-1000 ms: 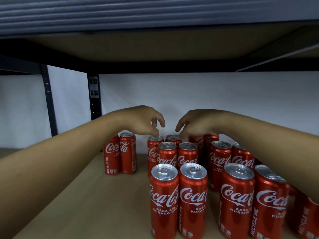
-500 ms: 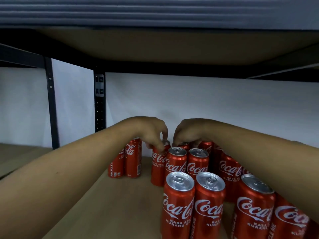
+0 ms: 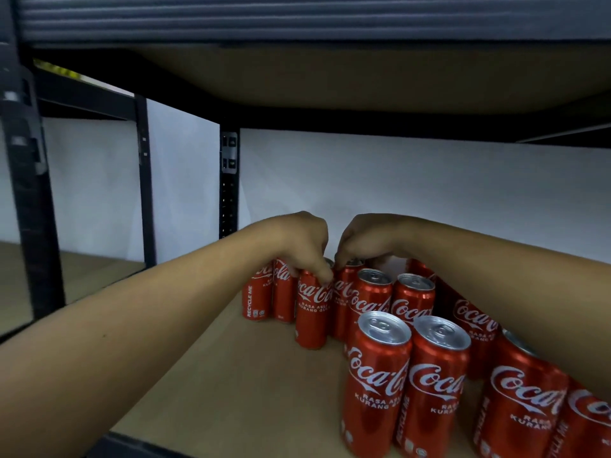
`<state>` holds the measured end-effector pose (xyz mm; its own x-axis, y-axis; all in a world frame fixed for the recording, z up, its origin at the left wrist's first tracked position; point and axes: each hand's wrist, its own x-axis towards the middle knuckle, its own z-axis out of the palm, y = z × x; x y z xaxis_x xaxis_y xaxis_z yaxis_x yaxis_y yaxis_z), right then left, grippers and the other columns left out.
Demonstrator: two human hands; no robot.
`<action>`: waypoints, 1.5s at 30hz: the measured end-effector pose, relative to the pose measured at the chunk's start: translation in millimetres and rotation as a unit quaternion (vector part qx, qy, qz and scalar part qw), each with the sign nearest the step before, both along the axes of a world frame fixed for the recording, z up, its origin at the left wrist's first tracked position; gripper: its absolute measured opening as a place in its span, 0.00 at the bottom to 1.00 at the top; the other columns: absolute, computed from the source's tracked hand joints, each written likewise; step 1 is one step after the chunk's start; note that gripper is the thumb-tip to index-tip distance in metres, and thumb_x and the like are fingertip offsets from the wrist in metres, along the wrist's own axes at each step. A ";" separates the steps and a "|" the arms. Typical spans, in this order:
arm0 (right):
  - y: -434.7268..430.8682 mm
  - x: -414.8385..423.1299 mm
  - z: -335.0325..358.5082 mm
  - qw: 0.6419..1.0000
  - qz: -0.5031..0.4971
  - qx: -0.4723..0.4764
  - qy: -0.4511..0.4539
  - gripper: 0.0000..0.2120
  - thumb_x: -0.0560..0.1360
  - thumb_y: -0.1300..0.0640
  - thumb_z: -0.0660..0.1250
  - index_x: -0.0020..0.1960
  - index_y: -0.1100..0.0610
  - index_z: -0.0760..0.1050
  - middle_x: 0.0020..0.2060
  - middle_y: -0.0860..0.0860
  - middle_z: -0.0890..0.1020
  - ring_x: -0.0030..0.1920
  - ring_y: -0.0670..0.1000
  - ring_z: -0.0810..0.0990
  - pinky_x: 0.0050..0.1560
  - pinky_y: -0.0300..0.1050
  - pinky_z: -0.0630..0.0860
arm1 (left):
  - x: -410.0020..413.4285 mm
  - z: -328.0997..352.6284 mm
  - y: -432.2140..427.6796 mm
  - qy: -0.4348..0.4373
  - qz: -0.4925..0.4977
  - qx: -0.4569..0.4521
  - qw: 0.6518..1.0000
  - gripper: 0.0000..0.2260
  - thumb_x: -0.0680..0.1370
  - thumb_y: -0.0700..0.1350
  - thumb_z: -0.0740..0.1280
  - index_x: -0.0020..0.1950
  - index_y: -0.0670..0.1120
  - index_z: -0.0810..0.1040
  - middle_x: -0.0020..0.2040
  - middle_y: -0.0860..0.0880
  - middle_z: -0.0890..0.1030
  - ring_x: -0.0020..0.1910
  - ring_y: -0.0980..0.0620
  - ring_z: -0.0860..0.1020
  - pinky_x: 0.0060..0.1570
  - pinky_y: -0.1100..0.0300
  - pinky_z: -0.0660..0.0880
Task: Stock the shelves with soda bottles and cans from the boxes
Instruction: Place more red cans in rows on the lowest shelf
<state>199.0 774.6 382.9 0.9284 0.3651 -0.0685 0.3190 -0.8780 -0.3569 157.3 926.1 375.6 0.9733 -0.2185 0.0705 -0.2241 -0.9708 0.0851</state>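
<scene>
Under left hand (image 3: 304, 246) and right hand (image 3: 363, 239), red cans (image 3: 312, 309)

Curled left hand (image 3: 302, 247) beside curled right hand (image 3: 365, 242)

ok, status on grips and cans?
Left grip holds can by its top. Right grip holds next can. Front cans crowded under right arm.

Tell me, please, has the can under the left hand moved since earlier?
Yes. The can held by the left hand has come left and forward: its gap to the pair of cans beside it has closed.
</scene>
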 end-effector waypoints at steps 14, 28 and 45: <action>37.5 -51.5 -2.0 0.994 0.106 0.008 0.003 0.16 0.71 0.54 0.78 0.56 0.60 0.83 0.48 0.53 0.86 0.46 0.53 0.87 0.46 0.47 0.85 | -58.9 3.9 52.7 0.029 0.025 0.000 0.999 0.16 0.68 0.54 0.80 0.52 0.50 0.84 0.40 0.55 0.86 0.35 0.56 0.85 0.39 0.61 0.80; 53.7 -136.0 -7.6 0.985 0.146 -0.043 -0.082 0.20 0.72 0.47 0.75 0.62 0.51 0.80 0.53 0.48 0.85 0.45 0.49 0.86 0.50 0.46 0.84 | -124.6 0.7 96.2 0.018 0.005 -0.005 1.000 0.19 0.69 0.56 0.78 0.58 0.59 0.82 0.48 0.56 0.85 0.45 0.58 0.83 0.50 0.56 0.80; 60.9 -179.9 -168.2 0.885 -0.005 0.464 -0.049 0.40 0.74 0.54 0.76 0.78 0.46 0.56 0.63 0.42 0.76 0.62 0.43 0.76 0.65 0.45 0.72 | -152.7 -166.9 121.9 0.001 0.019 -0.431 0.902 0.30 0.72 0.58 0.77 0.72 0.58 0.73 0.62 0.58 0.82 0.60 0.62 0.80 0.67 0.57 0.75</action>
